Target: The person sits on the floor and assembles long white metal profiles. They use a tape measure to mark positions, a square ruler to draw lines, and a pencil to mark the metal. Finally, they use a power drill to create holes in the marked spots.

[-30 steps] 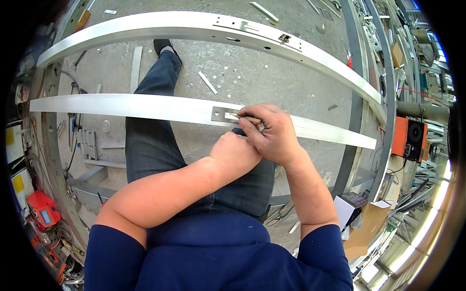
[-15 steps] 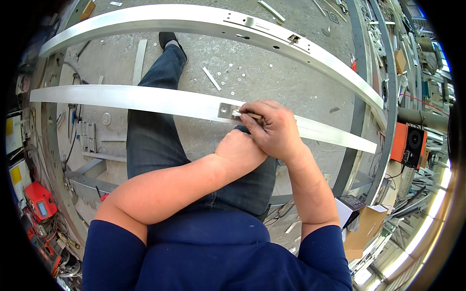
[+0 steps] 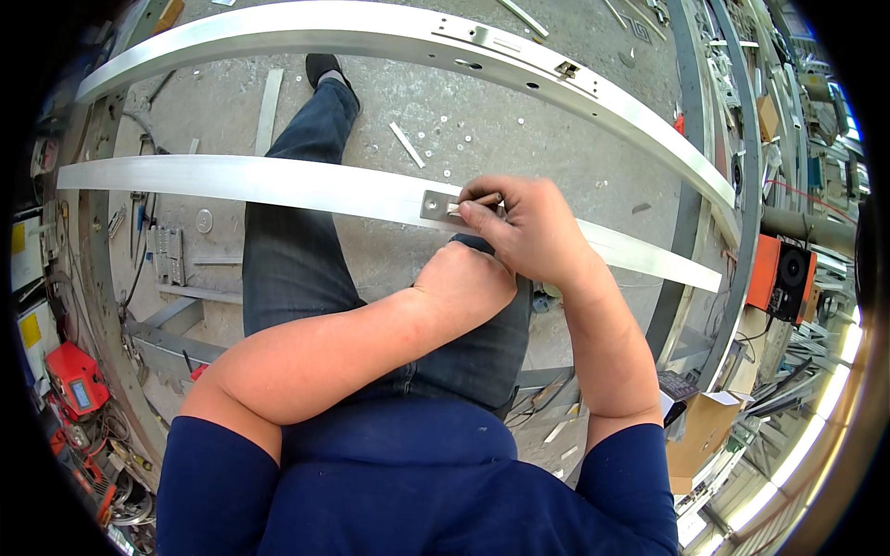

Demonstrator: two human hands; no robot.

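A long silvery metal bar (image 3: 306,185) runs crosswise before me. On its top, right of the middle, lies a small grey metal plate (image 3: 432,206) with a hole. My right hand (image 3: 533,227) is closed at the plate's right end, thumb and finger pinching a short, slim brownish rod (image 3: 486,200). Its exact kind cannot be made out. My left hand (image 3: 465,281) is curled into a fist just below the bar, against the right wrist. Whatever it may hold is hidden.
A second metal bar (image 3: 324,30) with slots and holes lies farther off, parallel. Grey steel frame rails (image 3: 688,185) stand at the sides. A red device (image 3: 78,380) sits at left; an orange-and-black machine (image 3: 781,275) and cardboard box (image 3: 706,431) are at right. Scraps litter the floor.
My right hand has rolled slightly, showing more of the rod, and its forearm has shifted a little right. My left hand stays closed in nearly the same place.
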